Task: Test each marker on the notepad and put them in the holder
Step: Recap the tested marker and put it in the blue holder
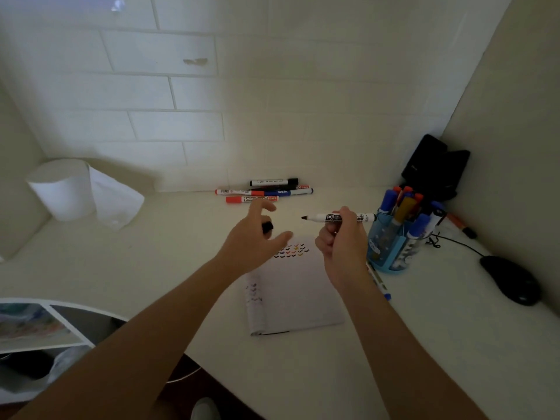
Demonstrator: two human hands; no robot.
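My right hand point(344, 237) pinches an uncapped white marker point(330, 217) level above the desk, its dark tip pointing left. My left hand point(254, 237) hovers just left of it, index finger and thumb stretched out, with a black cap point(267, 227) tucked in its curled fingers. Below both hands lies the notepad point(298, 295) with rows of small coloured test marks near its top edge. The blue holder point(391, 253) stands right of the notepad and holds several markers. Several more markers point(265, 192) lie in a pile against the back wall.
A marker point(378, 281) lies on the desk between notepad and holder. A black mouse point(512, 280) with its cable sits at the right; a black pouch point(433, 168) and an orange marker point(460, 225) are in the corner. A paper roll point(63, 189) stands far left.
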